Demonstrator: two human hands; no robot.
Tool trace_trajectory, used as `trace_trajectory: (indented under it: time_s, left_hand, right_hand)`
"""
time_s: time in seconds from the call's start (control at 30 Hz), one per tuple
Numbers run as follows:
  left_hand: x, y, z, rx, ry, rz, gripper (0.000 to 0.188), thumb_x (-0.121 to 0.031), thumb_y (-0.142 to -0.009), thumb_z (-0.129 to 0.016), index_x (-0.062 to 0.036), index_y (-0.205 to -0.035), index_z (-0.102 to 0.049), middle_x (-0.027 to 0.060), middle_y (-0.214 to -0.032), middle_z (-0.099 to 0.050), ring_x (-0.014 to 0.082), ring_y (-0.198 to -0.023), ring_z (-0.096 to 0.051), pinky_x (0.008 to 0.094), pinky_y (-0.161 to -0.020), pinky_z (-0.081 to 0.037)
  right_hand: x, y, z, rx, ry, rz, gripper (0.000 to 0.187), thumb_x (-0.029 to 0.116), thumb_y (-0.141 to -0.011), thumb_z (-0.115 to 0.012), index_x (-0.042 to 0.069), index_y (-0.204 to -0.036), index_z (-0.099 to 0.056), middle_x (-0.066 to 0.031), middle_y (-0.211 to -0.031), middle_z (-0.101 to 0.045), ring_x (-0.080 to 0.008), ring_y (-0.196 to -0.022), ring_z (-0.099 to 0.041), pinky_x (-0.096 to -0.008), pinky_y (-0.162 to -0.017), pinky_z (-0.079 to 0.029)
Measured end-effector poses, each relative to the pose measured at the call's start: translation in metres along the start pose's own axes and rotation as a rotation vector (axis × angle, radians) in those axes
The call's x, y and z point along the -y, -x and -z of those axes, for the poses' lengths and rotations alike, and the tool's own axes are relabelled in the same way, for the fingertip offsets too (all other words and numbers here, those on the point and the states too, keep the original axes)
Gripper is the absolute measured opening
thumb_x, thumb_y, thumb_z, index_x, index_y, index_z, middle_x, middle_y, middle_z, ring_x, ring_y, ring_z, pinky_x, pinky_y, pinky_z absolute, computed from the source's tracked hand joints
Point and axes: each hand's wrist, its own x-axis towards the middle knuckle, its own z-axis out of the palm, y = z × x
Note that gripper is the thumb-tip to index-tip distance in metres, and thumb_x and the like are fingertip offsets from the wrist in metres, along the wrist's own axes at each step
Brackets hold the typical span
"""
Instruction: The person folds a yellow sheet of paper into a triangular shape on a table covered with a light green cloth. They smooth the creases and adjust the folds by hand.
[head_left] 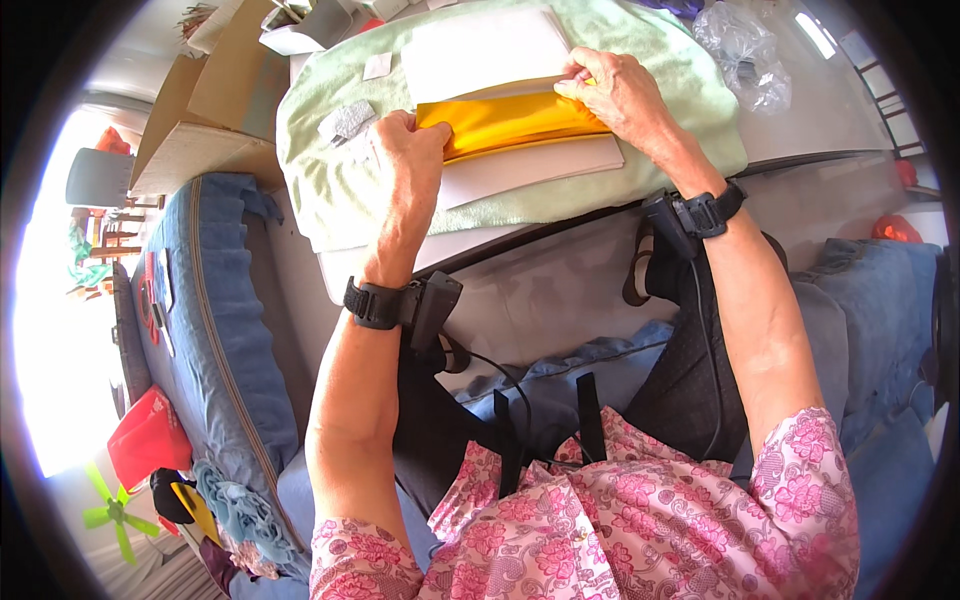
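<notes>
A folded strip of smooth, slightly shiny yellow material (520,122), cloth or paper I cannot tell, is stretched between my hands. My left hand (408,155) pinches its left end between thumb and fingers. At the upper right end my right hand (622,98) is closed on the strip, fingertips bent down. White sheets (485,50) lie beyond the strip, and more white paper (540,170) shows under its near edge. All of this rests on a pale green towel (680,110) spread over the table.
A small grey crumpled cloth (347,122) and a white paper piece (377,67) lie left on the towel. Clear plastic bags (745,55) sit at far right. Cardboard boxes (205,120) stand at far left. A blue-covered sofa arm (215,330) is on my left.
</notes>
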Motion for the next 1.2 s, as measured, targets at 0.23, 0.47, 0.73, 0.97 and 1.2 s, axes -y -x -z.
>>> trace_trajectory:
  time_s: [0.23,0.47,0.73,0.97,1.2]
  left_hand:
    - [-0.013,0.001,-0.008,-0.008,-0.085,-0.029,0.019,0.003,-0.076,-0.070,0.0148,-0.088,-0.062,0.0176,-0.079,-0.066,0.0199,-0.068,-0.068,0.0273,-0.062,-0.057]
    - [0.012,-0.009,-0.022,-0.106,-0.103,-0.166,0.023,0.002,-0.074,-0.071,0.0103,-0.091,-0.058,0.0186,-0.079,-0.067,0.0218,-0.070,-0.069,0.0289,-0.060,-0.057]
    - [0.003,-0.007,-0.028,-0.171,-0.248,-0.185,0.034,-0.001,-0.066,-0.077,0.0091,-0.091,-0.058,0.0178,-0.079,-0.067,0.0206,-0.066,-0.066,0.0305,-0.059,-0.055]
    - [0.008,-0.008,-0.030,-0.226,-0.314,-0.216,0.037,-0.004,-0.064,-0.079,0.0073,-0.092,-0.057,0.0172,-0.079,-0.066,0.0205,-0.066,-0.064,0.0320,-0.059,-0.054]
    - [-0.001,-0.006,-0.026,-0.161,-0.327,-0.141,0.040,-0.009,-0.065,-0.080,0.0081,-0.095,-0.058,0.0181,-0.083,-0.065,0.0264,-0.074,-0.065,0.0375,-0.068,-0.053]
  right_hand:
    - [-0.010,0.001,-0.001,-0.069,0.050,0.002,0.021,0.021,-0.083,-0.070,0.003,-0.092,-0.065,-0.0111,-0.079,-0.069,-0.0239,-0.072,-0.067,-0.0359,-0.066,-0.051]
    - [-0.008,0.001,-0.002,-0.161,0.125,-0.025,0.018,0.018,-0.079,-0.072,0.004,-0.089,-0.066,-0.0113,-0.082,-0.070,-0.0274,-0.078,-0.067,-0.0380,-0.070,-0.051]
    - [-0.001,0.005,-0.004,-0.424,0.313,0.086,0.031,0.018,-0.081,-0.074,0.006,-0.106,-0.061,-0.0083,-0.086,-0.065,-0.0256,-0.077,-0.065,-0.0358,-0.067,-0.052]
    - [0.050,0.026,-0.018,-0.314,0.214,0.473,0.016,0.014,-0.083,-0.072,0.005,-0.094,-0.065,-0.0050,-0.094,-0.064,-0.0185,-0.087,-0.063,-0.0296,-0.073,-0.056]
    - [0.046,0.037,-0.047,-0.174,0.294,0.484,0.031,0.013,-0.084,-0.068,-0.004,-0.109,-0.061,-0.0162,-0.115,-0.064,-0.0309,-0.112,-0.061,-0.0390,-0.097,-0.049]
